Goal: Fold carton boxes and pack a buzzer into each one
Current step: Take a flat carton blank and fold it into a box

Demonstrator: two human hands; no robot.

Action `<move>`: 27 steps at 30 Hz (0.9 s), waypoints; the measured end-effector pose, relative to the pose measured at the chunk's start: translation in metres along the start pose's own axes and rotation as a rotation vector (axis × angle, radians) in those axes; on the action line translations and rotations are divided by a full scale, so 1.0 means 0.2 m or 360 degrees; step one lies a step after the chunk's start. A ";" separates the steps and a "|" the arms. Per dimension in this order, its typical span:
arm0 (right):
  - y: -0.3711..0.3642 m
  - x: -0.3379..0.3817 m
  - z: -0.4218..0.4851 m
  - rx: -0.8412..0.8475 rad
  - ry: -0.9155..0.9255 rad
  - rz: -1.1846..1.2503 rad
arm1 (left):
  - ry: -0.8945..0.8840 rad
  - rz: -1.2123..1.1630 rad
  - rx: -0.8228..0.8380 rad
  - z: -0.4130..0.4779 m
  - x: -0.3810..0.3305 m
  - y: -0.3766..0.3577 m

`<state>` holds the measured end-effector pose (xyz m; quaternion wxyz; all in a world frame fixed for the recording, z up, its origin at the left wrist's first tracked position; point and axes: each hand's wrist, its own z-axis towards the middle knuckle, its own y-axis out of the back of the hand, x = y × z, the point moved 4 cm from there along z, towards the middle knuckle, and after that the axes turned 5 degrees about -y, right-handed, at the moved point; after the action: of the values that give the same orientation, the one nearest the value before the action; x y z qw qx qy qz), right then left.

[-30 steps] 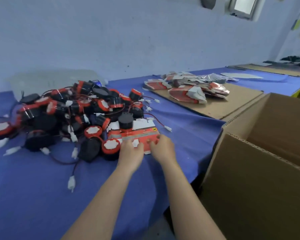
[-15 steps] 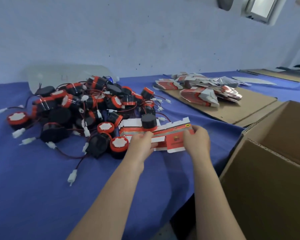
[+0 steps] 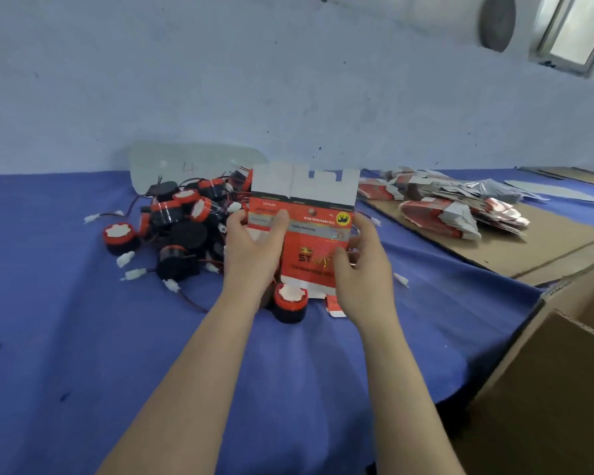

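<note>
- Two hands hold one flat carton (image 3: 302, 228) upright above the blue cloth (image 3: 83, 337). The left hand (image 3: 252, 248) grips its left edge with the thumb laid across the printed front. The right hand (image 3: 362, 269) grips the right edge, thumb on the red panel.
- The fingers of both hands are behind the carton and hidden.
- The carton's print is blurred; only large letters "ST" and a round yellow mark above the right thumb can be made out.
- White flaps stand above the grip. Small tabs hang below it, partly covered by the right hand.
- A pile of buzzers (image 3: 182, 221) lies left of and behind the grip, partly hidden by the carton and the left hand. It is too tangled with wires and white plugs to count.
- Two buzzers sit apart from it: a near buzzer (image 3: 290, 301) just below the grip, between the wrists, and a far buzzer (image 3: 120, 236) at the pile's left end.
- Right of the grip and farther back, a heap of flat cartons (image 3: 453, 207) lies on one cardboard sheet (image 3: 528, 248); their number cannot be told.
- One brown shipping box (image 3: 546, 389) stands below and right of the grip, cut off by the frame, its inside unseen.
</note>
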<state>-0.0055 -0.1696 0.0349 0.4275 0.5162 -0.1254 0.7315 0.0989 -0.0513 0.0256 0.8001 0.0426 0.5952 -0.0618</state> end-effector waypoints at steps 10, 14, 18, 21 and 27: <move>-0.84 0.18 -0.08 0.0455 0.0206 0.0027 | -0.0170 -0.0077 -0.0550 0.09 0.14 0.66; -1.04 0.20 -0.14 0.0552 0.0241 0.0172 | -0.0208 -0.0115 -0.0594 0.06 0.19 0.83; -1.17 0.14 -0.25 0.0694 0.0196 0.0276 | -0.0222 -0.0109 -0.0672 0.06 0.24 0.91; -1.23 0.12 -0.30 0.0835 0.0168 0.0348 | -0.0167 -0.0214 -0.0625 0.06 0.28 0.88; -1.17 0.08 -0.27 0.0765 0.0077 0.0452 | -0.0209 -0.0133 -0.0617 0.02 0.30 0.84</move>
<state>0.1344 0.0131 -0.0360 0.1888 0.5624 -0.0093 0.8050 0.1455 0.1122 -0.0319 0.8272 -0.1408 0.5437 0.0181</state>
